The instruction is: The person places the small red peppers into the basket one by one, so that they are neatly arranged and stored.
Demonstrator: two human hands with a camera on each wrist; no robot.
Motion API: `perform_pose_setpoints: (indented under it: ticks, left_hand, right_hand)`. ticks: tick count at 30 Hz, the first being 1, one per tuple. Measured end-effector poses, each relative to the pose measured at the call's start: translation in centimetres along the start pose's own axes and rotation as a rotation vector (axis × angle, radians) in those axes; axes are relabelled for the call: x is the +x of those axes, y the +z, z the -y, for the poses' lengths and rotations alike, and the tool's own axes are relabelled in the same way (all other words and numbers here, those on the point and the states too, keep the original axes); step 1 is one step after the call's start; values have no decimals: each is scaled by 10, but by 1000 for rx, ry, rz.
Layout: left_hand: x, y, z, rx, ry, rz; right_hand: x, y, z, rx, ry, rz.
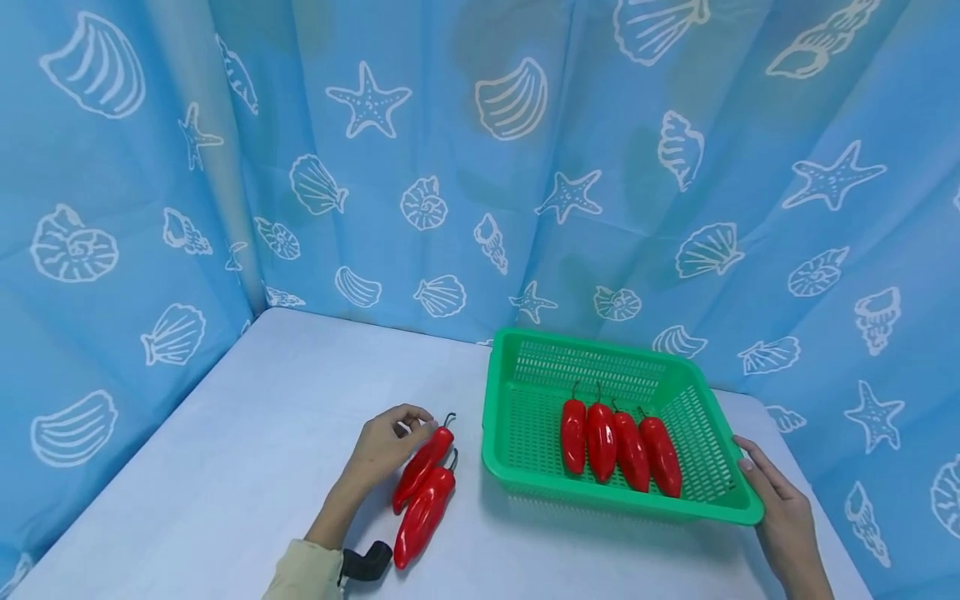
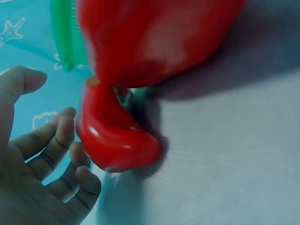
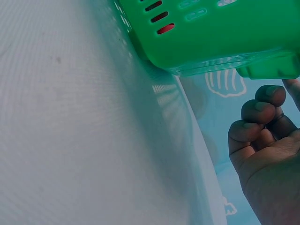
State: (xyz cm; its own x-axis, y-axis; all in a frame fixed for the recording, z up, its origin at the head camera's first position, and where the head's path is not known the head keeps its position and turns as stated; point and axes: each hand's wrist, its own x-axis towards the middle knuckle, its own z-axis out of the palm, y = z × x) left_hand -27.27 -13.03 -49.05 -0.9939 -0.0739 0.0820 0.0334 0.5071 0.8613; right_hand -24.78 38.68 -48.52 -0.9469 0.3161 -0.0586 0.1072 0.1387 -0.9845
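Observation:
Two red chili peppers with dark stems lie side by side on the white table, left of a green basket (image 1: 570,487). My left hand (image 1: 386,446) is over the farther pepper (image 1: 423,468), beside the nearer pepper (image 1: 425,517). The left wrist view shows the left hand (image 2: 47,159) with its thumb apart and fingers loosely bent beside a pepper (image 2: 115,136), not closed round it. My right hand (image 1: 783,512) pinches the basket's right rim. Under that rim, in the right wrist view, the right hand's (image 3: 267,154) other fingers are curled.
Several red peppers (image 1: 602,442) lie in a row inside the basket. The white table (image 1: 225,467) ends at a blue curtain (image 1: 450,167) with white shell and starfish prints. A black strap mount (image 1: 367,562) sits at the left wrist.

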Motion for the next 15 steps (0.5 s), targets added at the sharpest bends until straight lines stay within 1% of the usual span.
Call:
perform_pose_setpoints:
  ticks: [5, 9, 15]
  left_hand:
    - [3, 3, 3, 32, -16, 45]
    - [3, 4, 4, 59, -17, 50]
    - [2, 6, 8, 111, -28, 54]
  right_hand:
    - [0, -1, -1, -2, -11, -1]
    - [2, 0, -1, -8, -19, -2]
    - [2, 1, -3, -14, -8, -7]
